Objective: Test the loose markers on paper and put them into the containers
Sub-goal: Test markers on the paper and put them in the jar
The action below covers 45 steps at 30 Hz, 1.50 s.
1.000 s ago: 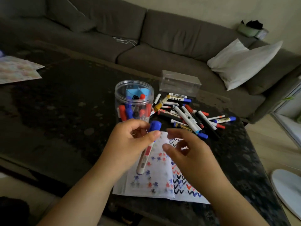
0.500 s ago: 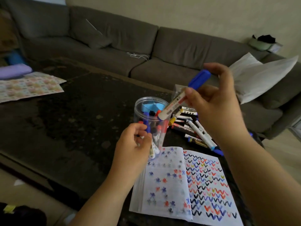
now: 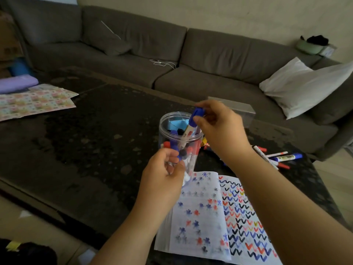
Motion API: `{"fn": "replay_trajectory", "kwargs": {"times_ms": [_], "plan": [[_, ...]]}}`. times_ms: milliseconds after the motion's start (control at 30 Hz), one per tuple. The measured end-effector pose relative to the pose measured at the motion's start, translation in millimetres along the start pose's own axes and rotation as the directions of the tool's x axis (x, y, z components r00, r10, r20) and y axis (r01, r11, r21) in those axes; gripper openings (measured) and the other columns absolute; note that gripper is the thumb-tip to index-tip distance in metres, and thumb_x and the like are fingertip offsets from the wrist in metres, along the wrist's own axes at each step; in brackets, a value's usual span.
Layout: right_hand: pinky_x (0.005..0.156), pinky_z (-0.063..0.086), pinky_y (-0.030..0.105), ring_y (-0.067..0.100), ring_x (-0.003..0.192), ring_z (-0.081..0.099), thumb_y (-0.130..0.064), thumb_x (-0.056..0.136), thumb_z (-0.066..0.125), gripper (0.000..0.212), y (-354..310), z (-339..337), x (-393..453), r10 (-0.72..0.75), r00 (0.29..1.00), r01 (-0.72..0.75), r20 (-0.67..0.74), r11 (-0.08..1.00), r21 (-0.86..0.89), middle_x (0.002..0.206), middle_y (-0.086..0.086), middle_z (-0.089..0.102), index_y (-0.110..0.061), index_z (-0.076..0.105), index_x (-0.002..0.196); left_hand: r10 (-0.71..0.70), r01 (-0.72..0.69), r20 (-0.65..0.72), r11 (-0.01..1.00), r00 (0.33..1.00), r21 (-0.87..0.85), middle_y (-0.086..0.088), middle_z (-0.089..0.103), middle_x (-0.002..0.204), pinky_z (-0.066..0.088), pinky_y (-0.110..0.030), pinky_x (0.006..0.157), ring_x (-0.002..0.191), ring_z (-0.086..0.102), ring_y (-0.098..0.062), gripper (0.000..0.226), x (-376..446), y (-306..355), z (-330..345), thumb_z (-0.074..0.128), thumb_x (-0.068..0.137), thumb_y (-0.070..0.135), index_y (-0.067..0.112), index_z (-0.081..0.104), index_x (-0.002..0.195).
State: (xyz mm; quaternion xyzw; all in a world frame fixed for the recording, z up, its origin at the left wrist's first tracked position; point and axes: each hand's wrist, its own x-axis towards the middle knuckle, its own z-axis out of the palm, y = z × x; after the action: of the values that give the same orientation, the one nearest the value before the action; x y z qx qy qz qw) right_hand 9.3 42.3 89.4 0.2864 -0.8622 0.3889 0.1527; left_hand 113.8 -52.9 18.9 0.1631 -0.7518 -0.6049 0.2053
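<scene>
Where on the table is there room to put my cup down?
The dark table is bare in a wide patch between the patterned paper and the jar. It is crowded right of the jar, where loose markers lie, and in front, where the open notebook lies.

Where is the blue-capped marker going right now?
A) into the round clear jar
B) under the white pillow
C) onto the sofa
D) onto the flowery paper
A: the right hand holds the blue-capped marker by its cap, with its lower end already inside the round clear jar, which the left hand steadies.
</scene>
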Motion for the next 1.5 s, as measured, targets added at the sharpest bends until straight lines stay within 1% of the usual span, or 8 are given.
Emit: {"fn": "replay_trajectory", "kwargs": {"times_ms": [200,400,533,700,867,1133,1333,1500], "plan": [[0.071,0.034,0.001,0.000,0.073,0.047,-0.010,0.089,0.061,0.027,5.9,-7.5,0.3,-0.119,0.993,0.121,0.024,0.984,-0.133,0.098,-0.004,0.055,-0.015,0.067,0.114,-0.034,0.032,0.052,0.999,0.998,0.041,0.015,0.059,0.092,0.041,-0.010,0.062,0.084,0.056,0.001,0.015,-2.5,-2.0,7.7,0.057,0.090,0.020,0.033,0.056,0.096],[0.085,0.034,0.017,0.016,0.108,0.052,-0.026,0.097,0.049,0.029,14.6,3.3,-10.4,-0.141,0.970,0.173,0.198,0.973,-0.153,0.116,0.003,0.062,-0.009,0.071,0.106,-0.031,0.026,0.092,0.998,0.995,0.058,0.006,0.063,0.099,0.041,-0.013,0.061,0.086,0.060,-0.006,0.011,-4.3,-3.1,19.8,0.056,0.091,0.020,0.023,0.059,0.101],[0.083,0.034,-0.001,-0.002,0.103,0.047,-0.023,0.098,0.046,0.028,20.2,-9.7,-22.7,-0.109,0.991,0.110,0.071,0.994,-0.006,0.116,-0.008,0.053,-0.013,0.066,0.115,-0.034,0.024,0.101,0.995,0.994,0.099,0.009,0.063,0.095,0.040,-0.013,0.061,0.085,0.059,-0.004,0.008,-5.4,-3.9,26.5,0.057,0.090,0.021,0.025,0.060,0.096],[0.064,0.043,0.009,-0.003,0.079,0.054,-0.027,0.098,0.047,0.024,64.6,-36.3,-51.1,0.256,0.967,-0.254,-0.021,0.964,0.075,0.103,-0.010,0.060,-0.026,0.062,0.117,-0.034,0.011,0.154,0.990,0.987,0.144,0.009,0.061,0.092,0.041,-0.015,0.063,0.083,0.058,-0.004,0.006,-5.3,-6.2,36.0,0.058,0.090,0.021,0.024,0.061,0.094],[0.047,0.039,0.009,0.004,0.067,0.054,-0.025,0.096,0.051,0.027,123.0,-43.7,-85.9,0.506,0.859,-0.495,0.075,0.859,-0.126,0.092,-0.009,0.058,-0.023,0.060,0.121,-0.011,-0.014,0.179,0.990,0.984,0.137,0.008,0.062,0.088,0.041,-0.017,0.065,0.077,0.058,-0.003,0.014,-3.8,-6.0,51.4,0.060,0.088,0.020,0.032,0.057,0.082],[0.096,0.042,0.032,0.024,0.118,0.046,-0.017,0.096,0.051,0.035,172.3,-44.2,-81.5,0.490,0.865,-0.369,0.110,0.769,-0.523,0.129,0.007,0.049,-0.015,0.054,0.131,-0.010,-0.028,0.226,0.986,0.974,0.165,0.011,0.062,0.086,0.047,-0.021,0.068,0.077,0.061,-0.005,0.009,-1.2,-6.4,76.2,0.059,0.088,0.022,0.031,0.059,0.085],[0.099,0.037,0.037,0.025,0.122,0.037,-0.027,0.097,0.047,0.041,174.3,-27.1,-61.6,0.380,0.903,-0.122,0.202,0.677,-0.726,0.131,0.006,0.041,-0.026,0.044,0.138,-0.046,-0.003,0.247,0.981,0.968,0.196,0.009,0.063,0.088,0.049,-0.021,0.068,0.080,0.062,-0.008,0.006,0.6,-6.6,85.6,0.056,0.090,0.023,0.027,0.060,0.092],[0.101,0.035,0.040,0.028,0.125,0.036,-0.033,0.094,0.052,0.046,176.6,-10.7,-50.1,0.418,0.885,-0.118,0.208,0.631,-0.766,0.136,0.007,0.039,-0.019,0.041,0.137,-0.050,-0.004,0.254,0.979,0.966,0.205,0.010,0.063,0.088,0.049,-0.021,0.067,0.077,0.061,-0.004,0.006,-0.8,-5.3,88.3,0.055,0.091,0.025,0.027,0.060,0.093]]}}
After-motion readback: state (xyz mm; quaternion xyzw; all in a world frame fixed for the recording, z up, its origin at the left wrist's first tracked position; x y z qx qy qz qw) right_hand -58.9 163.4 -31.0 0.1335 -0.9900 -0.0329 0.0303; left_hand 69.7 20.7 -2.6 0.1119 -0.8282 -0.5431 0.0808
